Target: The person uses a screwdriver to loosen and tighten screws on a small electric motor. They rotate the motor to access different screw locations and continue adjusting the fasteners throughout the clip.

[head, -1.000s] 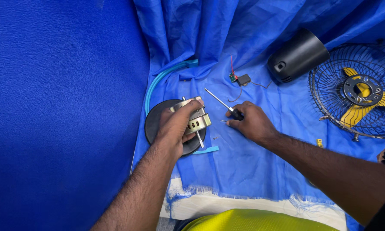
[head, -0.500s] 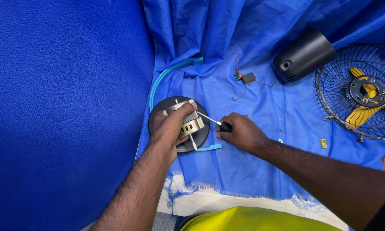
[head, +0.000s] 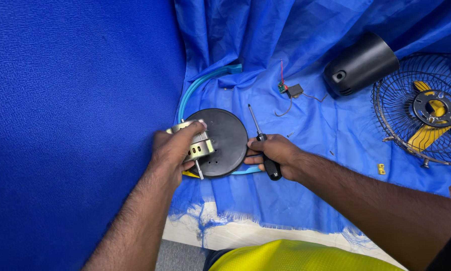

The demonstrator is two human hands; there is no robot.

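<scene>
**Colours and patterns, read outward from the black disc**

Disc (head: 228,140): matte black, plain. Motor (head: 195,145) on its left edge: silver-grey metal. Ring (head: 198,88) curving up-left of the disc: light turquoise. Screwdriver (head: 263,145) to the right: black handle, steel-grey shaft. Cloth (head: 311,65) beneath: bright blue, wrinkled, frayed pale lower edge. Wall (head: 75,100) to the left: deep blue, fine pebbled texture. Cone cover (head: 361,62) far upper right: black. Fan cage (head: 421,110) far right: dark wire grid, yellow blades.
</scene>
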